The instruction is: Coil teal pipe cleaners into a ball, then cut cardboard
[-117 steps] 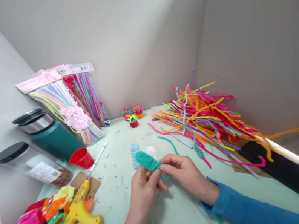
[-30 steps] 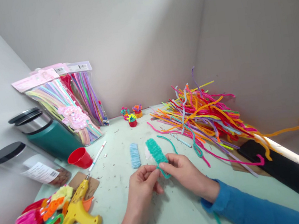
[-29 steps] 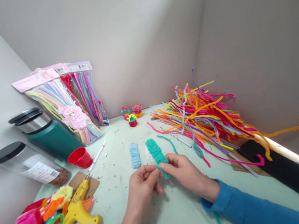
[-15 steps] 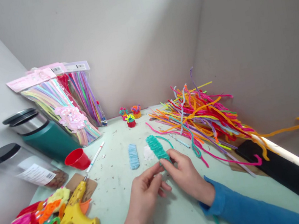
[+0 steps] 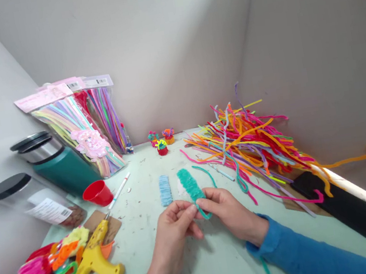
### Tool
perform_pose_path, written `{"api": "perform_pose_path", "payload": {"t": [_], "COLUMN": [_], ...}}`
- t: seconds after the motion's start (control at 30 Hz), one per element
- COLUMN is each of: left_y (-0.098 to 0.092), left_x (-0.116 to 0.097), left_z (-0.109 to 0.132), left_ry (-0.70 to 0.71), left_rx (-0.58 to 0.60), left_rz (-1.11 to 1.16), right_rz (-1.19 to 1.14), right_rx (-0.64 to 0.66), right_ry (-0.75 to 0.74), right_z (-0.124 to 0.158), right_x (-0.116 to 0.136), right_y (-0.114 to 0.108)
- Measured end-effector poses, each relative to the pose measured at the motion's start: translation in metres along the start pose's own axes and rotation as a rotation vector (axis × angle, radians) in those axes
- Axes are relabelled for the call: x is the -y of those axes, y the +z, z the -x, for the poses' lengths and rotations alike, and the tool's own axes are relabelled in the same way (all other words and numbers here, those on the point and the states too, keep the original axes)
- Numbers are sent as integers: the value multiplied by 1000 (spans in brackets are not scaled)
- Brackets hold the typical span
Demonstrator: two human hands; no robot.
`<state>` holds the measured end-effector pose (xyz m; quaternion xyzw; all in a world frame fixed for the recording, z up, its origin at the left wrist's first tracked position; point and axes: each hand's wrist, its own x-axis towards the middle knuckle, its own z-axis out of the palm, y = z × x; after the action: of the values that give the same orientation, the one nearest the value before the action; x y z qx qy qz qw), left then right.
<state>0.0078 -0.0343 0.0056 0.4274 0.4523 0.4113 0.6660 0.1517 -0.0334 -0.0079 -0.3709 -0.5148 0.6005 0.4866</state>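
Both hands meet at the lower end of a teal fuzzy strip [image 5: 190, 183] made of close rows of pipe cleaner. My right hand [image 5: 228, 211] pinches that end between thumb and fingers. A teal tail loops below the strip, and my left hand [image 5: 176, 224] is closed at it with thumb and fingertips together. The strip tilts up and away from me. Left of it lies a light blue ribbed strip [image 5: 165, 190] on the table. A white piece [image 5: 181, 188] shows partly behind the teal strip. A loose teal pipe cleaner [image 5: 206, 173] curves just to the right.
A pile of coloured pipe cleaners [image 5: 249, 137] spreads at the right. A yellow glue gun [image 5: 98, 258], a red cup [image 5: 98, 193], a teal bottle [image 5: 65, 168], a jar [image 5: 41, 202] and packaged pipe cleaners [image 5: 77, 131] stand left. Small figures [image 5: 162, 148] sit at the back.
A teal tail now loops below the strip's near end, between my hands. The strip has turned slightly and lies a little lower. The view has shifted slightly.
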Motion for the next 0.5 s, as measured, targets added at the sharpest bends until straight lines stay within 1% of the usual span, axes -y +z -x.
{"api": "perform_pose_path", "payload": {"t": [0.23,0.33,0.5], "left_y": [0,1,2], "left_x": [6,6,3], "left_z": [-2,-1,-1], "left_ry": [-10,-14,-23], "left_rx": [-47,-49,-55], "left_rz": [-55,-45,-41], "right_rz": [191,251,282], "right_rx": [-144,-164,-169], "right_ry": [-30,-40,-64], "right_z": [0,1,2], "right_x": [-3,-6,-6], "right_y": [5,6,5]}}
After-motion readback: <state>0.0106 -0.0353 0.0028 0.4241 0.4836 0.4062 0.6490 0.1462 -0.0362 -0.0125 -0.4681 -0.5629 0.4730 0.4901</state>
